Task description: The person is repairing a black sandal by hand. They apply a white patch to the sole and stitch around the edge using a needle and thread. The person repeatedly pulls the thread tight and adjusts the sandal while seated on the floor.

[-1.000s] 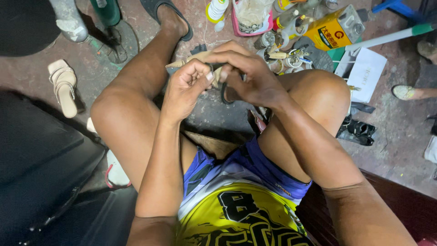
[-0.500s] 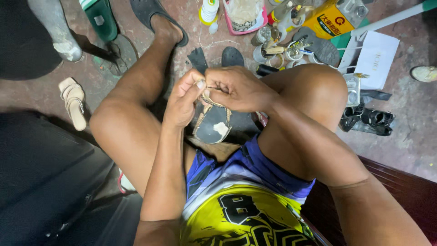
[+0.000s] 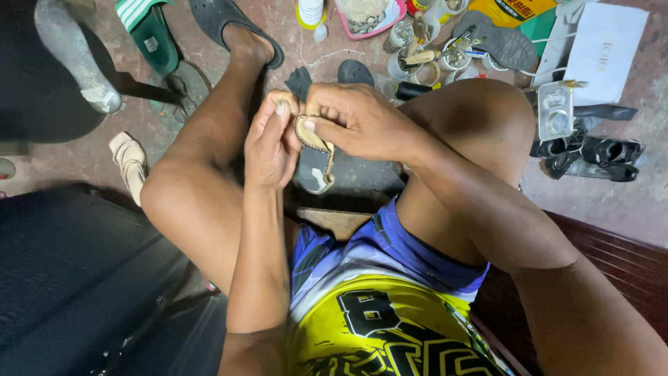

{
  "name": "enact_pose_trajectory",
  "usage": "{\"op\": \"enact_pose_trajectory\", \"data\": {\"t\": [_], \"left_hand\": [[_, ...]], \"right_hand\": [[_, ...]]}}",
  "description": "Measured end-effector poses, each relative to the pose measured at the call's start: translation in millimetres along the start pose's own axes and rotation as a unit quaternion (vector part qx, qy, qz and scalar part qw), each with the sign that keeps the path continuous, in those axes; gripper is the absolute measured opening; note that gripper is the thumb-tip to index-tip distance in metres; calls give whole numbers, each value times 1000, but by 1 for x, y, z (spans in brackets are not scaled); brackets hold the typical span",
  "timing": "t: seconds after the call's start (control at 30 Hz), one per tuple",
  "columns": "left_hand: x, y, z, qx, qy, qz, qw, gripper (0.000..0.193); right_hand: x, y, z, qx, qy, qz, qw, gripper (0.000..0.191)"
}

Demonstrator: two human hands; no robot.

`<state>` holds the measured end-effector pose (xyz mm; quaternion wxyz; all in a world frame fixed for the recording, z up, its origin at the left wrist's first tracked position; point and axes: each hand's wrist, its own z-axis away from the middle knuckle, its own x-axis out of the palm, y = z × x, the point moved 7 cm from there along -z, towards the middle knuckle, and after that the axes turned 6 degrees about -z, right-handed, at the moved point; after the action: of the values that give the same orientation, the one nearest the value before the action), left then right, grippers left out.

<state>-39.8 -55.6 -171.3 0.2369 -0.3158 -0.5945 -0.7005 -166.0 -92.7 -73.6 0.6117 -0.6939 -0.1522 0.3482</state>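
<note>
A seated person is gripping a small tan sandal (image 3: pixel 314 157) between raised knees, the left hand (image 3: pixel 270 143) closing on its upper edge while the right hand (image 3: pixel 355 120) is pinching the strap from the other side. Beyond the sandal, a grey shoe sole (image 3: pixel 502 43), a pink tray (image 3: pixel 367 15) and a white paper bag (image 3: pixel 605 49) are lying on the concrete floor (image 3: pixel 90 150); a beige heeled shoe (image 3: pixel 131 161) is sitting left of it.

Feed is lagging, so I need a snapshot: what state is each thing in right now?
Left hand: pinching the sandal's top edge.
Right hand: gripping the sandal's top edge.
Sandal: held up between the knees, toe hanging down.
Beige sandal: lying on the floor.
Green slide: lying on the floor.
</note>
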Motion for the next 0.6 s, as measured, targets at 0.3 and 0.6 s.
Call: {"op": "enact_pose_trajectory", "data": {"t": [0.3,0.6], "left_hand": [[-5,1,-6,20,52,-261,964,10],[-34,1,-5,54,59,-87,993,5]], "right_hand": [[-12,6,-3,10,60,84,995,16],[8,8,-21,74,18,45,996,6]]}}
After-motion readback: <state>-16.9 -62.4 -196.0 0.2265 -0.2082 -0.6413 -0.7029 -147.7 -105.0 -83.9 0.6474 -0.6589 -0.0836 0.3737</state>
